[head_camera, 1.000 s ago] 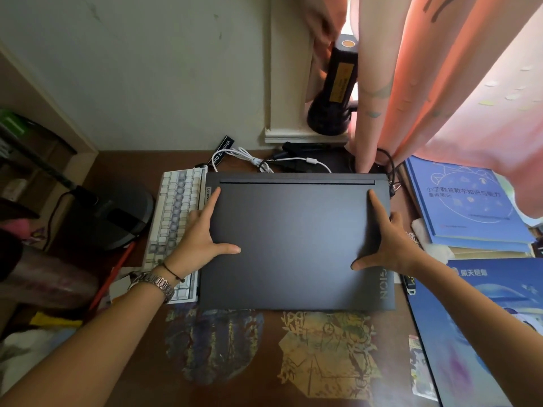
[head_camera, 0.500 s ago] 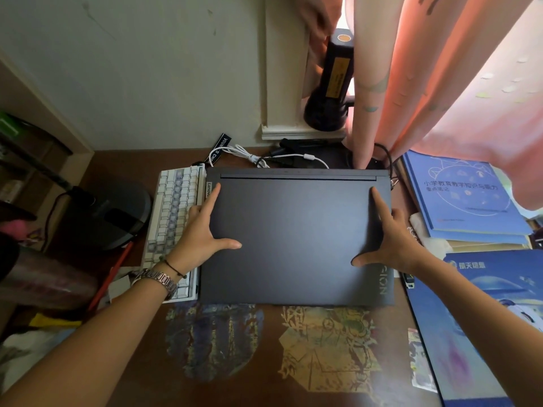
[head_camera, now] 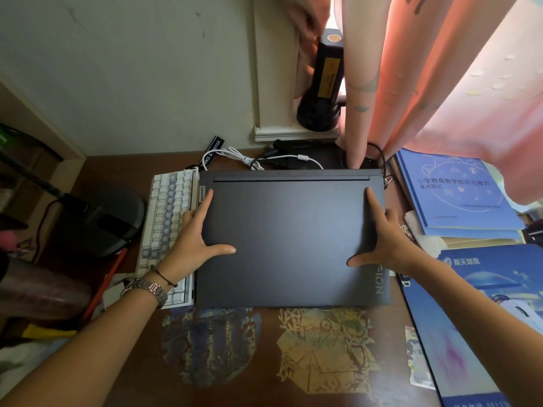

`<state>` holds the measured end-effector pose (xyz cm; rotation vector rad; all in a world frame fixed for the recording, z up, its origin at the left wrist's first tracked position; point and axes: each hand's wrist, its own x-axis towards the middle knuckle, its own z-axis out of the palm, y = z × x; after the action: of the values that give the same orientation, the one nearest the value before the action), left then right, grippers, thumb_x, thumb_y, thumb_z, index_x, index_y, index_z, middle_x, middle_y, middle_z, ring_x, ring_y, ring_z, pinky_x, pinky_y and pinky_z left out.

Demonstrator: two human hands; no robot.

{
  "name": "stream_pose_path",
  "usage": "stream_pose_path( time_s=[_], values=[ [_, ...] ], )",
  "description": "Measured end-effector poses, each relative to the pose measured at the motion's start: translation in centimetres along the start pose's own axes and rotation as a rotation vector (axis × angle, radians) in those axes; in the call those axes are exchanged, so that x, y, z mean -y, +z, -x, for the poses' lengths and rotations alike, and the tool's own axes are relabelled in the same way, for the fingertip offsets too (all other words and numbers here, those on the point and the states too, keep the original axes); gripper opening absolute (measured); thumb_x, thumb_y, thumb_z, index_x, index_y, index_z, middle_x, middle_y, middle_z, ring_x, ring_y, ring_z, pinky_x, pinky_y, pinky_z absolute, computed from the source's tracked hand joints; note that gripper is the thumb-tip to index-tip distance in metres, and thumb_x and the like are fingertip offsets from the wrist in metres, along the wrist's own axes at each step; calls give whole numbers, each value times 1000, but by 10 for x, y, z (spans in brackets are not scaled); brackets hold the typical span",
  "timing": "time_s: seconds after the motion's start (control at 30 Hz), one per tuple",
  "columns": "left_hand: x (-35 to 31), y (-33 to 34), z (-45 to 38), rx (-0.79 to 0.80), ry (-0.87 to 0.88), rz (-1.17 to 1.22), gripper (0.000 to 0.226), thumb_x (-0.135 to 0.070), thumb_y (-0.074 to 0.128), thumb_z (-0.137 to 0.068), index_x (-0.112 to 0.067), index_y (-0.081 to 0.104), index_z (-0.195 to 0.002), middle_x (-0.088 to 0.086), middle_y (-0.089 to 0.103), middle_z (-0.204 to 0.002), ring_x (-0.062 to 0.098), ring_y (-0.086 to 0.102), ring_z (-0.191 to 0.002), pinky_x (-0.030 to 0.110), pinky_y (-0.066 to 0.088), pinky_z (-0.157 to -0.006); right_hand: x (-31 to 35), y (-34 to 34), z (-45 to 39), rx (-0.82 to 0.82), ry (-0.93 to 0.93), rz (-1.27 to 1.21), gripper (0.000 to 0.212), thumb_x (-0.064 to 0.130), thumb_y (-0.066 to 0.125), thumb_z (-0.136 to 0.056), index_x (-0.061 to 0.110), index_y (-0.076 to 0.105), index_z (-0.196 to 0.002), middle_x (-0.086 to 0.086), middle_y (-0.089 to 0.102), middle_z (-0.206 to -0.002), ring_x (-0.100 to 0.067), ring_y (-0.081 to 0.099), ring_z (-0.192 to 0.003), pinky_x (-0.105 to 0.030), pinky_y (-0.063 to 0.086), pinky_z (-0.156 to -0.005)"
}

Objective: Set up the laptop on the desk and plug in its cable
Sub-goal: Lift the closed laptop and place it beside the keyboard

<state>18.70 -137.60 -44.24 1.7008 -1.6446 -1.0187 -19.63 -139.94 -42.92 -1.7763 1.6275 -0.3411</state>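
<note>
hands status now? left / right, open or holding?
Left hand: open, index and thumb flat on the closed laptop lid.
Right hand: open, index and thumb flat on the same lid.

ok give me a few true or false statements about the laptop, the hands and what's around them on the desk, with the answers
1. The laptop lies closed on the desk. True.
2. The left hand holds the white cable. False: it rests flat on the lid; the cable lies behind the laptop.
3. The keyboard sits left of the laptop. True.
4. The right hand is lifting the lid. False: its fingers lie spread on the closed lid.
5. The blue books lie on the laptop. False: they lie on its right.
</note>
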Motion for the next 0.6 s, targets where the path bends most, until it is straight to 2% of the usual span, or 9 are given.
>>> stream_pose_path(
  time_s=[0.1, 0.27, 0.4, 0.6],
  values=[
    [-1, 0, 0, -6, 5, -19, 118, -33, 86, -60, -58, 2, -140, -4, 19, -146, 2, 19, -124, 31, 21, -105, 1, 0, 1, -14, 3, 3, 150, 37, 94, -39, 54, -17, -139, -5, 24, -130, -41, 35, -119, -56, 33, -103],
    [0, 0, 0, -5, 6, -19, 118, -32, 86, -60, -59, 3, -139, -12, 21, -135, 3, 21, -123, 31, 22, -105, -4, 2, 6, -70, -16, -15, 152, 36, 95, -36, 54, -15, -140, 2, 25, -113, -25, 34, -101, -51, 37, -98],
    [-1, 0, -4, 5, 8, -24, 119, -33, 87, -59, -61, 3, -138, -14, 21, -128, 2, 24, -119, 30, 24, -102, -10, 4, 10, -84, -22, -24, 151, 40, 94, -36, 54, -14, -140, 3, 26, -112, -22, 33, -99, -47, 37, -97],
    [-2, -2, -8, 8, 15, -41, 120, -33, 88, -57, -61, 4, -138, -6, 22, -142, 3, 20, -124, 33, 23, -104, -12, 5, 10, -89, -17, -26, 151, 43, 93, -35, 55, -15, -139, 5, 22, -112, -20, 30, -101, -50, 37, -98]
  ],
)
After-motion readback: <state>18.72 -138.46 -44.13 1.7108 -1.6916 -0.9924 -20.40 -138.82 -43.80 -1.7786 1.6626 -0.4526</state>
